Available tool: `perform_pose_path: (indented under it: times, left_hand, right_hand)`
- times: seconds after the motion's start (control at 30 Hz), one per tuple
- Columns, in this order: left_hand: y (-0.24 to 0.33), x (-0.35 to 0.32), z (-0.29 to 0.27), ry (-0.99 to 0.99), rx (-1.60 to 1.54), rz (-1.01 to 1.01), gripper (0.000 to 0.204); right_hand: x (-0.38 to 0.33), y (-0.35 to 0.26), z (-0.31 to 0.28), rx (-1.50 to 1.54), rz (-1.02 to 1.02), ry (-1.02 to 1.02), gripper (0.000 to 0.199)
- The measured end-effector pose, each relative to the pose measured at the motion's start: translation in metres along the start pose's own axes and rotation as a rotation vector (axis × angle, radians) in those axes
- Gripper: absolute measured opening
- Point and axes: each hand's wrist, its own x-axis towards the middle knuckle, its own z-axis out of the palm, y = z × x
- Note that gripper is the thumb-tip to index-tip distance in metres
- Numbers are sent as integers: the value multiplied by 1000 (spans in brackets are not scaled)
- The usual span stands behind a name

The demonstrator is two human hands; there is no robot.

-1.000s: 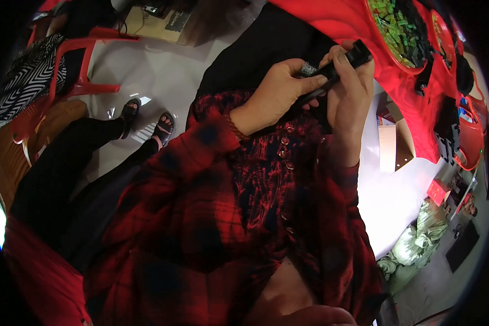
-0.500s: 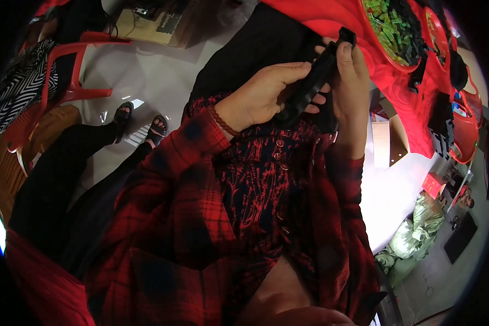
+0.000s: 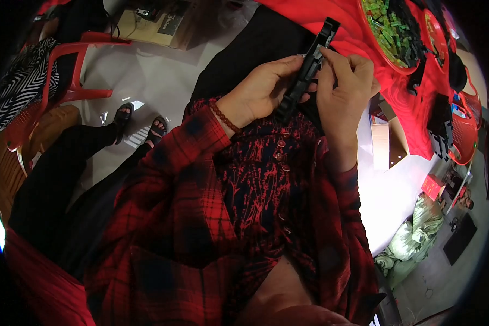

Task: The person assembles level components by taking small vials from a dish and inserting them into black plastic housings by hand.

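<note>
A long, narrow black plastic part (image 3: pixel 305 76) slants across my lap, its far end up and to the right. My left hand (image 3: pixel 261 89) is closed around its lower half, thumb along the near side and fingertips showing past the other edge. Near the upper half, my right hand (image 3: pixel 345 89) pinches thumb and forefinger against the part's face. A small pale spot shows by those fingertips; whether a separate little piece is held there is too small to tell. The red-covered table (image 3: pixel 358 51) lies just beyond.
An orange-red tray (image 3: pixel 390 64) on the table holds many small green-yellow and black pieces (image 3: pixel 386 24). An open cardboard box (image 3: pixel 390 144) stands on the floor at right, with pale green sacks (image 3: pixel 410 239) nearer. At left are a red chair (image 3: pixel 76 70) and another person's sandalled feet (image 3: pixel 123 122).
The black part has turned so its slotted face shows. My right hand has moved from gripping its far end to a fingertip pinch on its face. My left hand keeps its hold.
</note>
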Motion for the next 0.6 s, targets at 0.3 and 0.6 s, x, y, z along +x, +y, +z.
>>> perform_pose_path:
  times: [0.3, 0.6]
  left_hand:
    - [6, 5, -6, 0, 6, -30, 27]
    - [10, -2, -6, -24, 18, -73, 37]
  right_hand:
    - [8, -4, 7, 14, -32, 23, 20]
    - [15, 60, -23, 93, 76, 171, 23]
